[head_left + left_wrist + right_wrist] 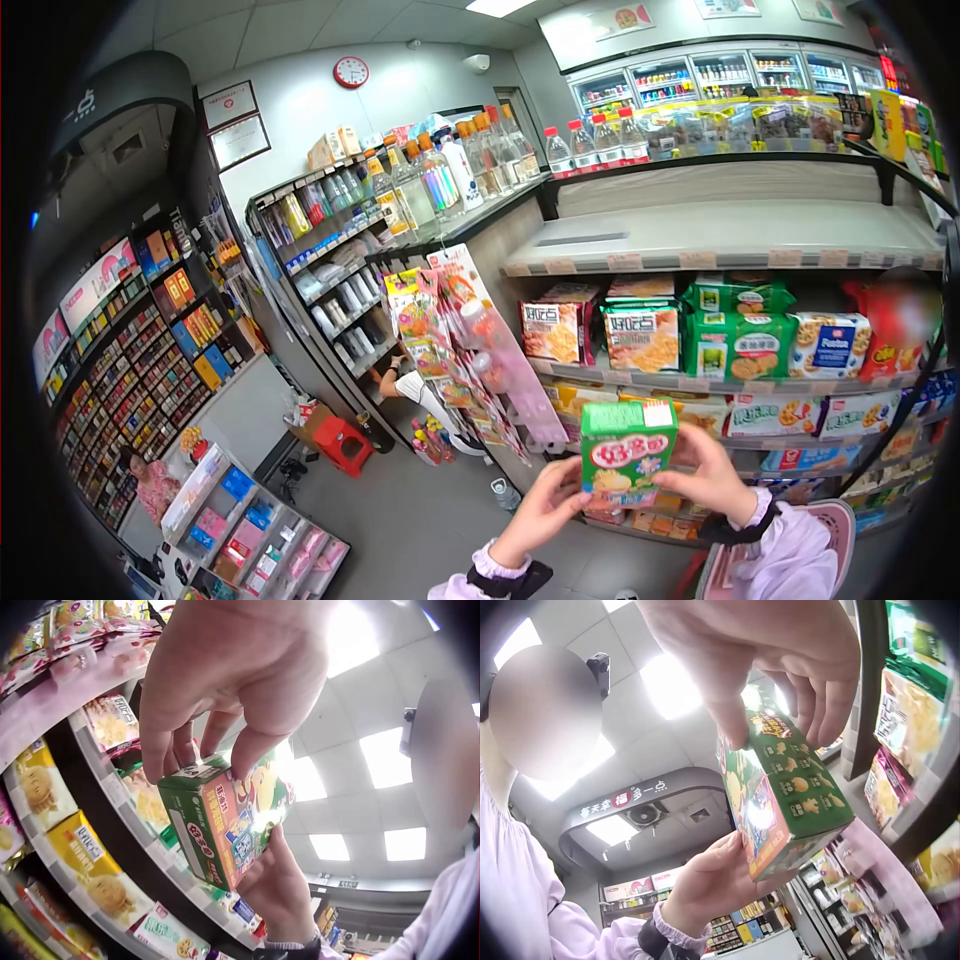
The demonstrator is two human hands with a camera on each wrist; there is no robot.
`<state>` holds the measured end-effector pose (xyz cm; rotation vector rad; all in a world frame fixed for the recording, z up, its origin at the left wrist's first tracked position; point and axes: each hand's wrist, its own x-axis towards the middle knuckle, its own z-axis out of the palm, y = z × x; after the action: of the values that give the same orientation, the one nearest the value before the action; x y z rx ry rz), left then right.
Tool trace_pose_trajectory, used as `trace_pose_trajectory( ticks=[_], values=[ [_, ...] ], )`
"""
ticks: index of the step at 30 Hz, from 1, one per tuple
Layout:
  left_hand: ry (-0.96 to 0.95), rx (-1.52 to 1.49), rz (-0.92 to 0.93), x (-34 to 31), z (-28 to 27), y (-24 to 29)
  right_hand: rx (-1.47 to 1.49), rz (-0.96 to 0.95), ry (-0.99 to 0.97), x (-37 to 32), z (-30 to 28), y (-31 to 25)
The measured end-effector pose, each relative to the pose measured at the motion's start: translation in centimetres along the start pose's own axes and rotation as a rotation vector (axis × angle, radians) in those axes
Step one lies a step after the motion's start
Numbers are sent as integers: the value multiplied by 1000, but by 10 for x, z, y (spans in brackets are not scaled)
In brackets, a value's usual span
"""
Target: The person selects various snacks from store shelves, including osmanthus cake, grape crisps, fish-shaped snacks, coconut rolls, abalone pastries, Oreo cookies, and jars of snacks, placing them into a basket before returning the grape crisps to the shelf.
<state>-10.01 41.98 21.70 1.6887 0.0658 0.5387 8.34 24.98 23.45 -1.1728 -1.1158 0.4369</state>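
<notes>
A small green biscuit box (628, 460) with a red-and-white label and cartoon pictures is held up in front of the shelves. My left hand (545, 510) grips its left side, thumb on the front and fingers behind, as the left wrist view shows from close by. On the opposite side my right hand (712, 480) holds the box, its thumb near the lower front corner. Pictures of small shaped biscuits cover the green side panel (799, 780) in the right wrist view. The box's back is hidden in the head view.
Packaged biscuits (640, 335) fill the shelves right ahead. A pink basket (835, 530) is by the right forearm. Hanging snack bags (420, 310) and bottles (420, 180) line the left shelf end. A red stool (342, 440) stands on the floor; a person crouches beyond the display.
</notes>
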Motion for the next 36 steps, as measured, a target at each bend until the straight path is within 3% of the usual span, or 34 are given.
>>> trace_pose_trajectory(
  ticks=[4, 6, 8, 10, 12, 15, 16, 18, 21, 28, 30, 33, 36],
  values=[
    [13, 158, 167, 84, -48, 40, -71, -163, -55, 97, -12, -27],
    [36, 55, 216, 130, -62, 74, -142, -333, -69, 156, -19, -38],
    [128, 184, 326, 181, -80, 95, 102, -319, -36, 213, -16, -53],
    [264, 257, 503, 236, -100, 94, -154, -428, 92, 268, -22, -54],
    [380, 477, 567, 283, -120, 91, -328, -487, 198, 311, -19, -53],
    [287, 166, 337, 310, -120, 102, -360, -336, 247, 356, -13, -37],
    [246, 100, 312, 324, -131, 95, -412, -385, 287, 377, -14, -18],
    [291, 164, 194, 338, -146, 89, -404, -288, 242, 392, -7, -9],
    [289, 168, 174, 346, -164, 75, -481, -221, 215, 402, 8, 0],
    [519, 89, 243, 343, -175, 63, -562, -196, 160, 419, 35, 4],
    [560, 227, 251, 355, -189, 47, -615, -161, 180, 419, 37, 0],
    [556, 286, 284, 360, -194, 33, -462, -75, 99, 416, 30, -1],
    [555, 304, 329, 353, -190, 25, -584, -155, 95, 415, 27, 9]
  ],
)
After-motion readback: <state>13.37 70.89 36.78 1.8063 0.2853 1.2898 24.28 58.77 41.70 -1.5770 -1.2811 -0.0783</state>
